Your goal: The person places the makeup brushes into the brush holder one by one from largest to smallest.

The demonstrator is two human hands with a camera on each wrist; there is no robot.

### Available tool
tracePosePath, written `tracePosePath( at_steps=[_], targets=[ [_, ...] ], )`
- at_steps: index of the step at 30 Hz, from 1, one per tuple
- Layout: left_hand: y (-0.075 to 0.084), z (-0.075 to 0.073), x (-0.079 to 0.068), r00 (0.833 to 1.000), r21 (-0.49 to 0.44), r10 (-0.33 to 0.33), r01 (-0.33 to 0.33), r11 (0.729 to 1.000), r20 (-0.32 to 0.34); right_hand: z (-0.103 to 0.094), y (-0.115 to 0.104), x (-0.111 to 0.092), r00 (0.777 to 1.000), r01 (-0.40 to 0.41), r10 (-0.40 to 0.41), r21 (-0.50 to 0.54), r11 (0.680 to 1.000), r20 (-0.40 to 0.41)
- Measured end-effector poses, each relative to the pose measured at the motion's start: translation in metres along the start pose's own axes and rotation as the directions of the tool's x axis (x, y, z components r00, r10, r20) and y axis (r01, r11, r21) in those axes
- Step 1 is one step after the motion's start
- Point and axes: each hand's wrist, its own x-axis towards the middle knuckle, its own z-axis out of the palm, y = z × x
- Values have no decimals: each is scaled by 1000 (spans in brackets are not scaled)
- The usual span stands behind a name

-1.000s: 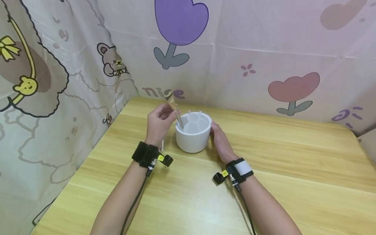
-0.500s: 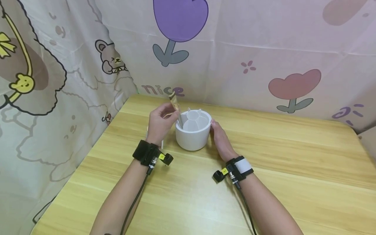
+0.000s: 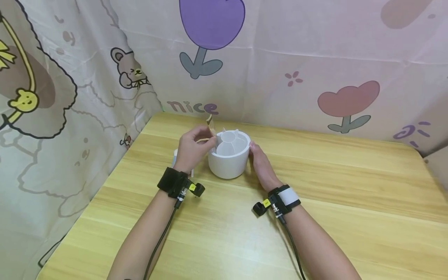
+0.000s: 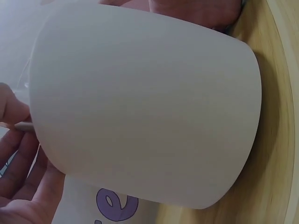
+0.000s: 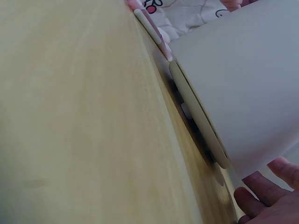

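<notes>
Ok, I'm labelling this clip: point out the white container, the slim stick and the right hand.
White container (image 3: 228, 165): head view, on its front outer wall.
Slim stick (image 3: 211, 126): head view, on its upper part.
Right hand (image 3: 263, 167): head view, on its middle.

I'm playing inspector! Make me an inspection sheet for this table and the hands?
Surface: wood-look table, lit evenly except a bright patch.
Job's things: white divided pot, upright; slim gold-ended item, tilted.
Clutter: pale item, mostly hidden by the left hand.
Hands: left pinches the slim item; right hand at the pot's side.
Cables: black cable from each wrist band.
Surroundings: curtain printed with flowers and a bear.
</notes>
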Motion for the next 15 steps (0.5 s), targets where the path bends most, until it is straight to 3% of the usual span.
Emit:
tracePosePath(
  at_steps=[7,15],
  targets=[
    [-1,-1,0,1000,13,18,-18,1000,17,1,1,0,1000,4,-4,-10,1000,-10],
    [-2,-1,-1,999,94,17,-21,995,39,1,2,0,1000,1,-1,-1,1000,-13]
  ],
)
